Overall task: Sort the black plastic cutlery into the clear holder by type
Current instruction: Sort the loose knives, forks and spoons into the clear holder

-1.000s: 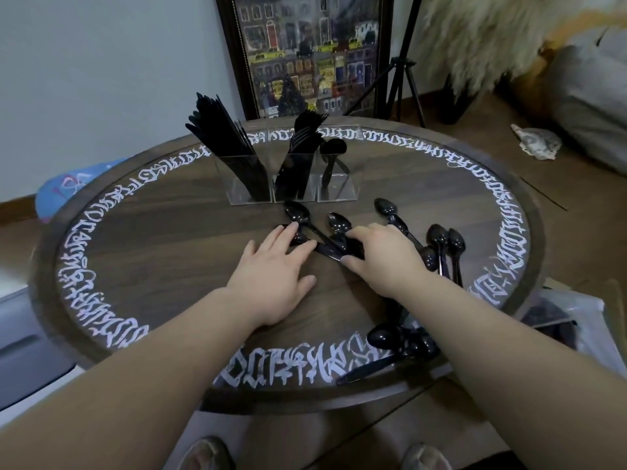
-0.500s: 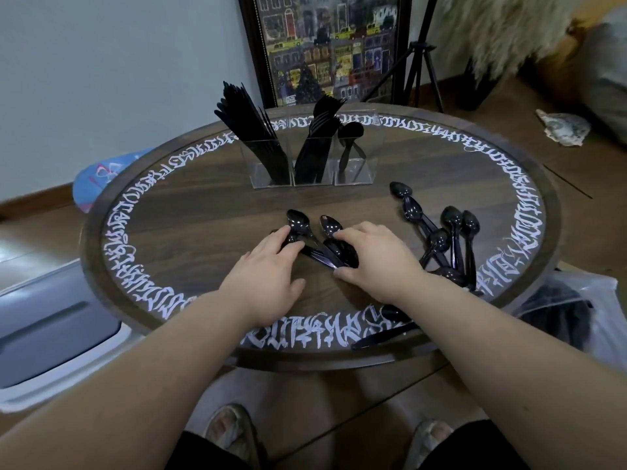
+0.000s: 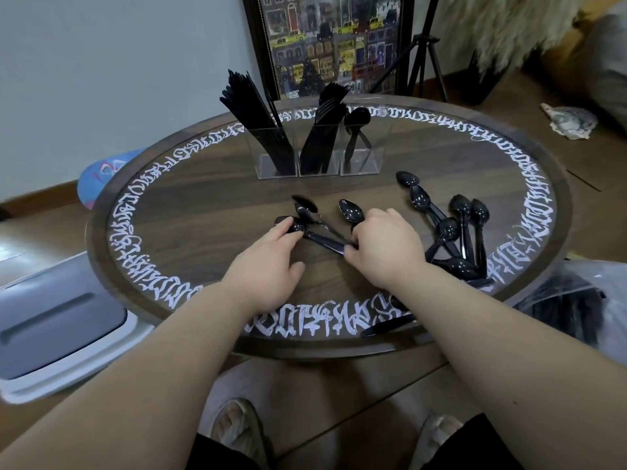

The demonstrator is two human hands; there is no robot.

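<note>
Your right hand (image 3: 383,249) pinched the spoon handles (image 3: 327,240); your left hand (image 3: 268,262) lay loose, fingertips on a spoon bowl (image 3: 294,226). The table's (image 3: 203,205) white lettering was unreadable.

Right hand (image 3: 383,247) covers the handle ends of the gathered spoons (image 3: 307,228); grip under the palm hidden. One spoon bowl (image 3: 304,202) motion-blurred. Right forearm hides part of the spoon pile (image 3: 454,239) near the tabletop's right edge. Holder (image 3: 319,154) dividers hard to make out. Both forearms cut off at bottom edge.
</note>
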